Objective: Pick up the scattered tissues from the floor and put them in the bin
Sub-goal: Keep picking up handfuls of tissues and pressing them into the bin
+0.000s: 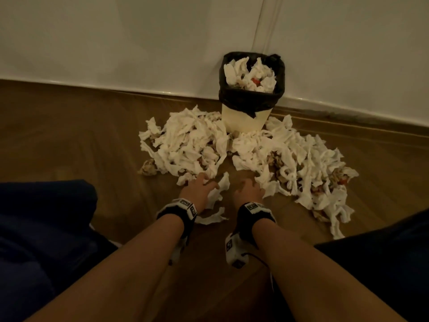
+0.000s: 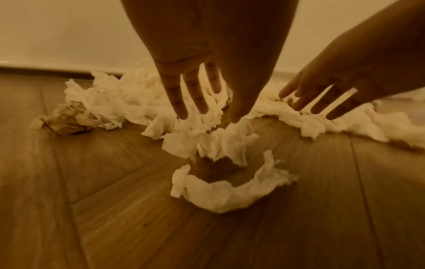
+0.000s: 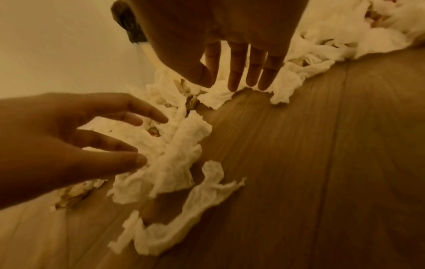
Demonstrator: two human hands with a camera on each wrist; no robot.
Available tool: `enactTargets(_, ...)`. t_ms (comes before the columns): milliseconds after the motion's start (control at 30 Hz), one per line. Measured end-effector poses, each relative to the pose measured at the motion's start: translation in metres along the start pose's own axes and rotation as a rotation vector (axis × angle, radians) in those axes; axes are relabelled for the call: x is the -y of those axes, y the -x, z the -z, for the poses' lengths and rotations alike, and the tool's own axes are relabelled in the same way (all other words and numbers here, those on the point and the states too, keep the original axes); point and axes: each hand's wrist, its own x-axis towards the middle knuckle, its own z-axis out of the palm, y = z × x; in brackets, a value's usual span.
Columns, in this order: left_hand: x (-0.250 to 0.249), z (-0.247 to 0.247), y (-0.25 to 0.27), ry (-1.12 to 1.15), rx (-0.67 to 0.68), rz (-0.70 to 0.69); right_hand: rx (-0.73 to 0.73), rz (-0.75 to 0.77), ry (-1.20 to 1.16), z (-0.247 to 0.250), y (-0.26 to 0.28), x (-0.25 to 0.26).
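Observation:
White crumpled tissues lie in two heaps on the wooden floor, a left heap [image 1: 190,145] and a right heap [image 1: 299,163], on either side of the bin [image 1: 243,119]. The bin is white with a black liner and holds tissues up to its rim. My left hand [image 1: 206,184] [image 2: 209,116] hovers with spread, relaxed fingers over a loose tissue [image 1: 218,191] [image 2: 207,143] [image 3: 179,160], holding nothing. My right hand [image 1: 249,188] [image 3: 227,84] reaches with straight fingers toward the near edge of the right heap and is empty. A torn tissue strip [image 1: 212,217] [image 2: 230,193] lies beneath my left wrist.
The bin stands against a white wall [image 1: 139,43] with a skirting line along the floor. My dark-clothed knees [image 1: 41,228] frame the view on both sides. Bare floorboards [image 1: 69,140] stretch to the left of the heaps. A brownish crumpled wad [image 2: 66,120] sits at the left heap's edge.

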Motion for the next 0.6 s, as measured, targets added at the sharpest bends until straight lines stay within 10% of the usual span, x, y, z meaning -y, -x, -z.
enactTargets(200,0.005,-0.022,-0.013,-0.201,0.171,-0.035,0.040,0.002,-0.011,-0.022,0.005,-0.012)
enactTargets(600,0.000,-0.022,-0.032,0.129,0.293,0.206,0.049,0.102,-0.063,-0.032,0.003,-0.016)
